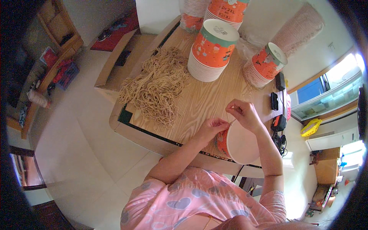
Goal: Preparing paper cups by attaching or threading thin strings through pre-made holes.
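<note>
An orange paper bucket (222, 142) lies tipped near the table's front edge, its white round face toward me. At its upper rim, my left hand (215, 125) is closed in a pinch, fingertips touching or very near the edge. Just above and to the right, my right hand (243, 112) pinches too, thumb against fingers. A thin pale strand seems to run between the fingertips, too small to make out. To the left of my hands spreads a tangled heap of tan cord (159, 86).
Beyond the hands stands a tall stack of orange and green paper buckets (212, 51), a smaller stack (264, 66) to its right. A plastic-wrapped stack (301, 28) leans at the back wall. Black devices and cables (279, 122) line the right edge. An open cardboard box (109, 73) is left.
</note>
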Available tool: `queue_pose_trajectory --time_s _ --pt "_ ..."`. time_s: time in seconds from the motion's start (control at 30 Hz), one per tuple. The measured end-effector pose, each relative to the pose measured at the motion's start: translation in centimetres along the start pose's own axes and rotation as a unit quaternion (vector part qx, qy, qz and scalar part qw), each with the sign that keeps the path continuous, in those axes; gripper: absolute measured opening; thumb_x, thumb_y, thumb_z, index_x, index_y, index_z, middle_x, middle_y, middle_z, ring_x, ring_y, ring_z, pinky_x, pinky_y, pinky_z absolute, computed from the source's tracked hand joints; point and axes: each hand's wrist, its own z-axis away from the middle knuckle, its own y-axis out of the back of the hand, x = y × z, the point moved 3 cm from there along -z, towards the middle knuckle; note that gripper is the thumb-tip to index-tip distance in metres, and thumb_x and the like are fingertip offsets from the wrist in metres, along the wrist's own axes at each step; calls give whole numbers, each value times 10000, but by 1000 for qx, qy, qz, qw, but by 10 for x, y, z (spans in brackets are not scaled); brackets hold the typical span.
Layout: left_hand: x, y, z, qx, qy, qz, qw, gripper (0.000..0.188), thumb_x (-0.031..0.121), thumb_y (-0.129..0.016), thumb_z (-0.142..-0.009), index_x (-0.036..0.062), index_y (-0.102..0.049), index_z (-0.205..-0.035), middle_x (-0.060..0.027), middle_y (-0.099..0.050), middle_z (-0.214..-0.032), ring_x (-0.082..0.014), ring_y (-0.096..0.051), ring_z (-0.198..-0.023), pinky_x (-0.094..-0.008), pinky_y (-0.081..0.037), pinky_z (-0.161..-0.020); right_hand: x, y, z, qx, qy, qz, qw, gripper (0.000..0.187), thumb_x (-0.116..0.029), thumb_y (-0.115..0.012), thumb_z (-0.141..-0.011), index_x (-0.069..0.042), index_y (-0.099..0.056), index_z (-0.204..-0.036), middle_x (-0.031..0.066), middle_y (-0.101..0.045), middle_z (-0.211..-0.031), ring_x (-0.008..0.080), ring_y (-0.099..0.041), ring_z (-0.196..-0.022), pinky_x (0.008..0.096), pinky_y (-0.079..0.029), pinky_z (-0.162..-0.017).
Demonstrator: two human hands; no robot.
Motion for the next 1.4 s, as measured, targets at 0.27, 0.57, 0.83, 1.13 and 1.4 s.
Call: queue_pose_trajectory --time_s 0.27,0.57,0.83,1.13,1.4 --pt "0 -2 3 7 -5 -42 999 148 139 -606 -805 23 -621 -896 -41 -631 -819 -120 -589 -765 -244 -466 -702 0 -6 0 18 20 24 999 65 -69 -607 -783 -10 -583 -799 38 -507 -593 76 -407 -519 249 -372 -482" --pt "12 -4 13 45 -61 -130 989 127 103 -613 -792 3 -640 -865 -50 -632 -829 -134 -589 -793 -252 -462 -732 0 -9 -1 3 5 37 999 77 -81 -611 -789 -14 -578 -809 31 -448 -577 74 -377 -513 245 -342 -467" --pt "16 -3 16 61 -117 -169 977 119 90 -598 -800 -7 -636 -856 -52 -623 -829 -130 -585 -801 -259 -462 -732 -2 -7 -1 -5 -8 24 1000 66 -81 -599 -800 -20 -576 -805 10 -410 -555 59 -350 -507 239 -312 -454" --pt "7 1 10 41 -99 -144 984 112 107 -596 -805 7 -622 -846 -40 -628 -823 -115 -575 -770 -250 -460 -709 -7 -9 1 9 -2 25 1000 75 -92 -595 -795 -20 -575 -805 13 -390 -534 61 -341 -494 240 -306 -449" --pt "29 -14 20 78 -107 -230 964 233 220 -631 -800 8 -588 -886 -50 -606 -758 -105 -554 -672 -252 -460 -623 0 5 8 -2 -4 77 997 96 -104 -600 -784 -19 -581 -824 60 -505 -579 83 -418 -506 260 -377 -485"
